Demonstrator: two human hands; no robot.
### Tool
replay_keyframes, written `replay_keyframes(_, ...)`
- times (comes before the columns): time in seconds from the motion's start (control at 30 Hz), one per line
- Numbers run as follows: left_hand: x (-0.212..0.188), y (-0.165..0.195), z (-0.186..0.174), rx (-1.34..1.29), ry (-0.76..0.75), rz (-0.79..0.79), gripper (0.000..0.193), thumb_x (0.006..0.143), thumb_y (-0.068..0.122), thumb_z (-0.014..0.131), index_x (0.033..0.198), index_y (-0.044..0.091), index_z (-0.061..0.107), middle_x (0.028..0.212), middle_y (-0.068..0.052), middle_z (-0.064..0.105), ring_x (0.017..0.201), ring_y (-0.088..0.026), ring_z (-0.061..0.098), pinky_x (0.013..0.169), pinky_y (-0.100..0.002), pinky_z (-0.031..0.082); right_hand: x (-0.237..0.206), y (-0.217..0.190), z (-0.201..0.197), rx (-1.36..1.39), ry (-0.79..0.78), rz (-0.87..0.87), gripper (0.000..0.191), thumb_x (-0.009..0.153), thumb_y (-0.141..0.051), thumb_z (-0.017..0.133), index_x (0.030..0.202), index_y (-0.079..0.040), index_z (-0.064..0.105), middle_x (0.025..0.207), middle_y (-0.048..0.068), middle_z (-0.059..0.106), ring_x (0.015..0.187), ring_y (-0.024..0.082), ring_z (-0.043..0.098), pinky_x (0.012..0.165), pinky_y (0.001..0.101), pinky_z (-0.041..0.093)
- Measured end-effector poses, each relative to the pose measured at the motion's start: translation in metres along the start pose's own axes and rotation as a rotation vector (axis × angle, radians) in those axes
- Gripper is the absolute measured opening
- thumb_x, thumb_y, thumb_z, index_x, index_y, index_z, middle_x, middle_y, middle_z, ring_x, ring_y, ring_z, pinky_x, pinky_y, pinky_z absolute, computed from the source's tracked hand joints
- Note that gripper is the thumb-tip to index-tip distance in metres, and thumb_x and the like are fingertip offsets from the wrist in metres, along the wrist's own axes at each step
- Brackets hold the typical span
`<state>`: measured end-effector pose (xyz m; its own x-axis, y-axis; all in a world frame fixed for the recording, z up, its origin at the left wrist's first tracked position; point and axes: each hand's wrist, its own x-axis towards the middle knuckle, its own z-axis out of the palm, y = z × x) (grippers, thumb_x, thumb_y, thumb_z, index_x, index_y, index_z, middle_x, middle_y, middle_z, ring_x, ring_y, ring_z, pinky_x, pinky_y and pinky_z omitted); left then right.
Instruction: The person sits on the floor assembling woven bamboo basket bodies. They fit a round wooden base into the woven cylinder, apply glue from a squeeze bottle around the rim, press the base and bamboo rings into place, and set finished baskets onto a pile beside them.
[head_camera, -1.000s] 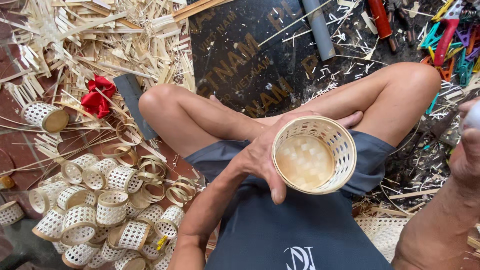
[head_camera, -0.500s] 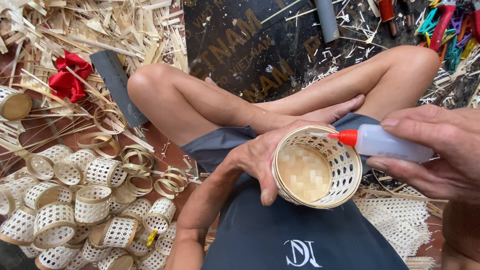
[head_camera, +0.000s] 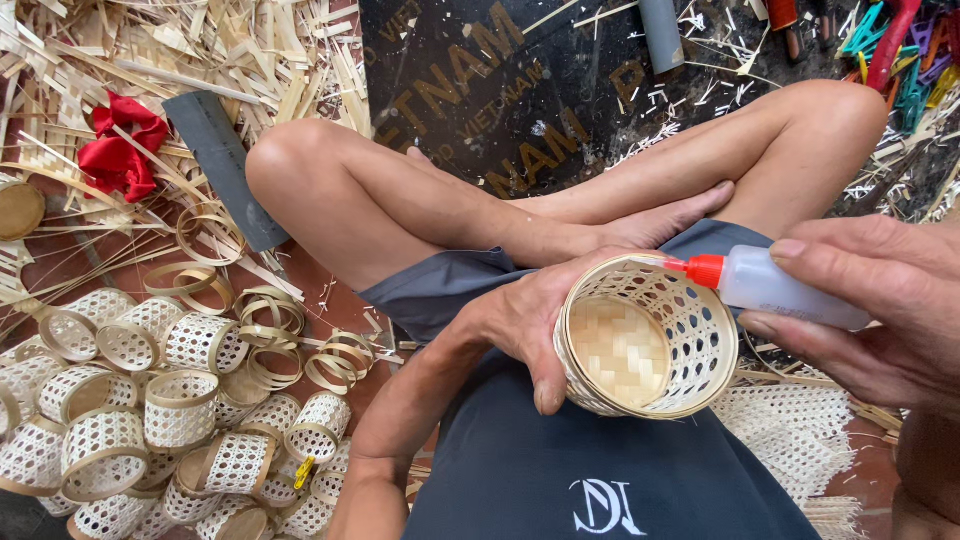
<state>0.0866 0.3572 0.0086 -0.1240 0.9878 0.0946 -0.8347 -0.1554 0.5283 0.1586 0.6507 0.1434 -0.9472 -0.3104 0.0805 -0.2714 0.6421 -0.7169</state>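
My left hand (head_camera: 525, 320) grips a small round woven bamboo basket (head_camera: 645, 340) from its left side, over my lap, its open mouth tilted toward me. My right hand (head_camera: 875, 305) holds a white squeeze bottle (head_camera: 785, 287) with a red nozzle. The nozzle tip touches the basket's upper right rim. I sit cross-legged in dark shorts, with my bare knees spread to either side.
Several finished woven baskets (head_camera: 150, 420) and loose bamboo rings (head_camera: 265, 320) lie at the lower left. Bamboo strips and shavings (head_camera: 200, 60) litter the floor above them. A red cloth (head_camera: 120, 150), a dark flat bar (head_camera: 220, 165), a black board (head_camera: 520, 90) and colourful tools (head_camera: 890, 50) lie around.
My right hand came in from the right with the squeeze bottle and brought its red nozzle to the basket's rim. My left hand kept hold of the basket and tilted it slightly.
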Motion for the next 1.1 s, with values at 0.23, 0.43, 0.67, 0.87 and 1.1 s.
replay_keyframes(0.23,0.000,-0.002,-0.002,-0.011,-0.021,-0.007,0.140,0.057,0.038,0.105,0.165,0.001,0.024,0.149,-0.008,0.049,0.136,-0.014,0.047,0.121,-0.033,0.038,0.010,-0.020,-0.003,-0.104,-0.010,-0.007,0.061,0.076,-0.009,0.086,0.127,0.002,0.055,0.100,0.022,0.069,0.084,0.027,0.072,0.069,0.0366,0.059)
replay_keyframes(0.43,0.000,-0.004,-0.001,-0.045,-0.035,-0.014,0.139,0.057,0.035,0.106,0.164,0.002,0.024,0.148,-0.009,0.049,0.136,-0.015,0.047,0.120,-0.034,0.038,0.019,-0.031,-0.008,-0.150,-0.041,-0.013,0.059,0.075,-0.010,0.086,0.123,0.003,0.056,0.095,0.022,0.070,0.080,0.028,0.072,0.066,0.0377,0.059)
replay_keyframes(0.67,0.001,0.006,0.003,0.024,-0.043,0.064,0.135,0.060,0.036,0.104,0.165,0.003,0.025,0.149,-0.008,0.048,0.137,-0.014,0.047,0.122,-0.033,0.037,0.000,-0.018,-0.007,-0.132,-0.059,0.044,0.062,0.072,-0.016,0.087,0.124,0.002,0.057,0.097,0.022,0.071,0.084,0.028,0.073,0.069,0.0361,0.058)
replay_keyframes(0.87,-0.004,0.037,0.017,0.429,0.099,0.153,0.127,0.062,0.039,0.103,0.160,0.007,0.030,0.151,-0.009,0.053,0.142,-0.017,0.048,0.126,-0.036,0.038,-0.071,0.013,0.000,-0.041,0.016,0.277,0.069,0.074,-0.012,0.082,0.136,-0.005,0.054,0.114,0.020,0.068,0.096,0.027,0.074,0.088,0.0362,0.061)
replay_keyframes(1.1,-0.003,0.063,0.031,1.095,0.352,0.406,0.134,0.055,0.042,0.108,0.158,0.012,0.029,0.140,-0.013,0.061,0.134,-0.027,0.064,0.118,-0.040,0.052,-0.118,0.020,0.006,-0.010,0.112,0.313,0.076,0.081,-0.011,0.084,0.148,-0.013,0.047,0.120,0.015,0.063,0.105,0.024,0.074,0.097,0.0329,0.062)
